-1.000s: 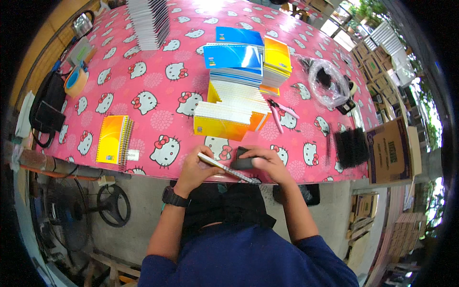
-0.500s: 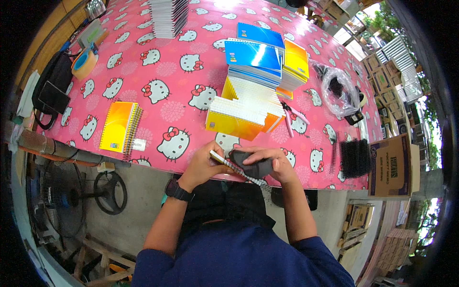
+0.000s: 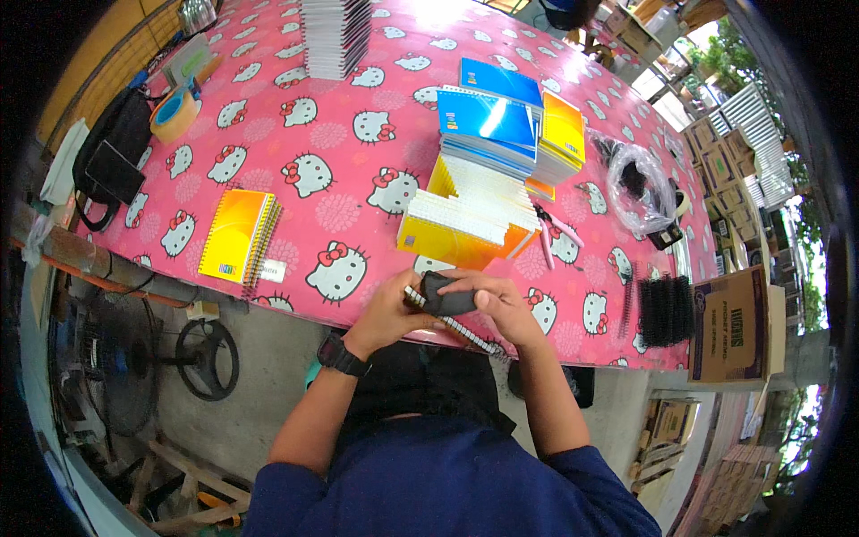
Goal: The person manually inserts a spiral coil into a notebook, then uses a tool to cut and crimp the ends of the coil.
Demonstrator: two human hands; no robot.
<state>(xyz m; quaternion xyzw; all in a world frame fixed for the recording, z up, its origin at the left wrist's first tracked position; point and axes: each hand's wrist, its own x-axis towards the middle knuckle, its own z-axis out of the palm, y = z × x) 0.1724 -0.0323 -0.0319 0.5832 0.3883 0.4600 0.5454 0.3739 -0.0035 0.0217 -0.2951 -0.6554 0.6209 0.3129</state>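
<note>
Pinched in my left hand (image 3: 392, 311) is a small notebook (image 3: 474, 336), tilted at the table's near edge, with a row of holes and a dark coil along the edge facing me. My right hand (image 3: 506, 313) is closed on a dark grey, rounded block-like thing (image 3: 449, 294), whose exact kind I cannot make out. It lies against the notebook close to my left fingers. Just beyond my hands stands a row of yellow notebooks (image 3: 447, 234) with white page edges up. Pink-handled pliers (image 3: 562, 234) rest to their right.
Blue notebooks (image 3: 488, 121) and yellow ones (image 3: 562, 125) are stacked farther back. Coil-bound yellow notebooks (image 3: 237, 234) lie at left, near tape rolls (image 3: 173, 116) and a black bag (image 3: 112, 161). At right are black coils (image 3: 666, 311), a plastic-wrapped bundle (image 3: 640, 188) and a cardboard box (image 3: 734, 327).
My right hand has slid the dark grey thing along the notebook toward my left hand, uncovering more of the holed edge. The whole view has shifted slightly.
</note>
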